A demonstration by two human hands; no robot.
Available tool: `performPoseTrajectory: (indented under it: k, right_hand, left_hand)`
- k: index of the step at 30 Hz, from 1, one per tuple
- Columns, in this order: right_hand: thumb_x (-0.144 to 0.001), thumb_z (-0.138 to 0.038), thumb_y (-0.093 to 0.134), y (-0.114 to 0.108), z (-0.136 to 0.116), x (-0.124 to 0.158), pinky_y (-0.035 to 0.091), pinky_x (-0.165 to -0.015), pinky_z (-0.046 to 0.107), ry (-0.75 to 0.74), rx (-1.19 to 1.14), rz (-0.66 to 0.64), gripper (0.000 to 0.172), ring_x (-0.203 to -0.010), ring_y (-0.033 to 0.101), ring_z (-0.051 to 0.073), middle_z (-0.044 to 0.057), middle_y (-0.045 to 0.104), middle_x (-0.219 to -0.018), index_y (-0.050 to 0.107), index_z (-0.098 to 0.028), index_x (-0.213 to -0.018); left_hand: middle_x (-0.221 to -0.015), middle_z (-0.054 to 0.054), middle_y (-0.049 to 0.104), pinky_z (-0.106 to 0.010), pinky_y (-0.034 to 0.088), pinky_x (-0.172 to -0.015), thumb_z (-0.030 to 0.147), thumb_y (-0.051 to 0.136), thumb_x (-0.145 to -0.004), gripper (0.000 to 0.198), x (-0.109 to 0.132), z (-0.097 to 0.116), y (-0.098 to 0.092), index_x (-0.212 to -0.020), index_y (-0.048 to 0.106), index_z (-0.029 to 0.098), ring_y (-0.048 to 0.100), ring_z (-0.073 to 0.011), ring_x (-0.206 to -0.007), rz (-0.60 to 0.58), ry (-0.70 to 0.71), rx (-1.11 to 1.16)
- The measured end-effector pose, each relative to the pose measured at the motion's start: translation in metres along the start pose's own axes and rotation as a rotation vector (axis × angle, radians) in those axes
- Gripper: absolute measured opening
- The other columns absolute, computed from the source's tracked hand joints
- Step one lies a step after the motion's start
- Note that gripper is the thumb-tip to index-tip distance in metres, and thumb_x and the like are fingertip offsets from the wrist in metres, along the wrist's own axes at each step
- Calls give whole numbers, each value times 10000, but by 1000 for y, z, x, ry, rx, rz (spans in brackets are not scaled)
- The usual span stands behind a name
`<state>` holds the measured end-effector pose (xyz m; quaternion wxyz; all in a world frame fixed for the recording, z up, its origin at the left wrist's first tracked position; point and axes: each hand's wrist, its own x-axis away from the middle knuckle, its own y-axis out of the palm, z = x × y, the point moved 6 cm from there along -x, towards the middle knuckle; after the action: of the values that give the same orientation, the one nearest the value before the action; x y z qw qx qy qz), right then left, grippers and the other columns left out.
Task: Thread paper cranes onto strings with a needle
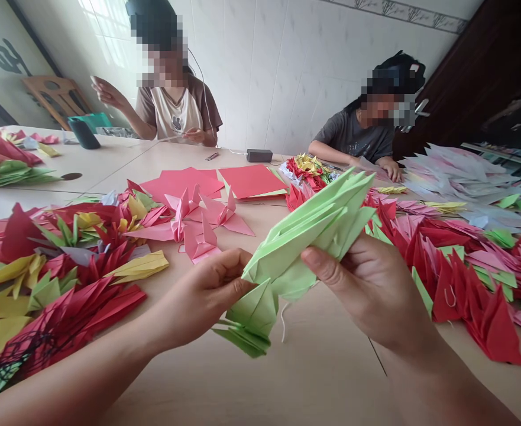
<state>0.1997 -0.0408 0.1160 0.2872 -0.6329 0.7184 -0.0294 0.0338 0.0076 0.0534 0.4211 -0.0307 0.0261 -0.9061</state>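
A bundle of light green folded paper [304,242], pointed at its ends like stacked paper cranes, is held above the table in both hands. My right hand [366,290] grips its right side, the thumb lying across the front. At the lower left end, my left hand [216,293] pinches the paper between thumb and curled fingers. Below that pinch hangs a smaller green folded piece [253,319]. A white string [283,322] dangles under the bundle. Just beyond my left hand stand several pink folded cranes [200,236].
Heaps of coloured folded paper lie left [65,254] and right [464,284]. Red paper sheets [251,180] and a black box [259,155] are farther back. Two people [178,112] [353,136] sit across the table. Black netting [16,355] covers the near left corner.
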Motion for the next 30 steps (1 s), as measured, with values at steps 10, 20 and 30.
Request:
performPoseTrajectory:
  k: [10,20,30]
  right_hand:
    - [-900,-464,629,13,10,0,373,-486,236,143,-18,-217,293,-571,478,141,-21,522,-648,609,-205,-764]
    - [-926,-407,642,29,13,4,454,-664,258,159,-44,-415,177,-862,621,215,-12,620,-812,650,-233,-898]
    - [-871,-466,700,22,17,0,475,-612,261,138,72,-296,296,-767,615,209,29,660,-867,649,-196,-982]
  left_hand:
    - [-750,33,654,-214,446,-609,385,705,-819,189,0,-9,0,-838,659,204,562,-109,-647,-23,-133,312]
    - [-807,1,697,-240,448,-657,267,695,-805,108,-1,-11,-1,-892,706,204,575,-141,-724,6,-172,328]
    - [-830,12,698,-235,458,-689,303,680,-845,115,1,-12,-3,-918,713,221,582,-132,-746,35,-148,364]
